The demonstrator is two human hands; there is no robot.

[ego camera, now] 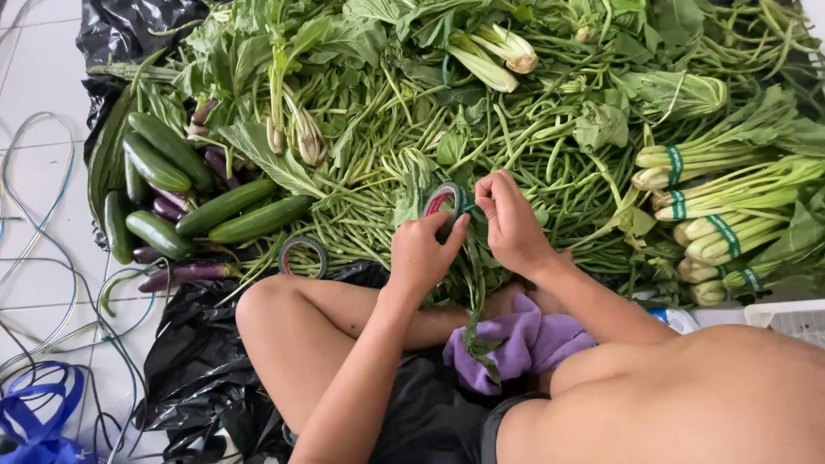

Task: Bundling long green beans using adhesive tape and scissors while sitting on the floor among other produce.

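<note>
My left hand (423, 251) grips a roll of green tape (443, 199) and presses a bunch of leafy green stems (471, 283) against my lap. My right hand (510, 222) pinches the free end of the tape just right of the roll, fingers closed on it. The bunch hangs down between my knees over a purple cloth (524, 344). A second tape roll (302, 256) lies flat on the black plastic sheet to the left of my left hand.
Loose long beans and leafy greens (404, 112) cover the sheet ahead. Cucumbers (232, 210) and purple eggplants (185, 273) lie left. Taped bunches of greens (722, 202) stack at right. Cables (39, 258) and a blue bag (34, 421) sit on the white tiles.
</note>
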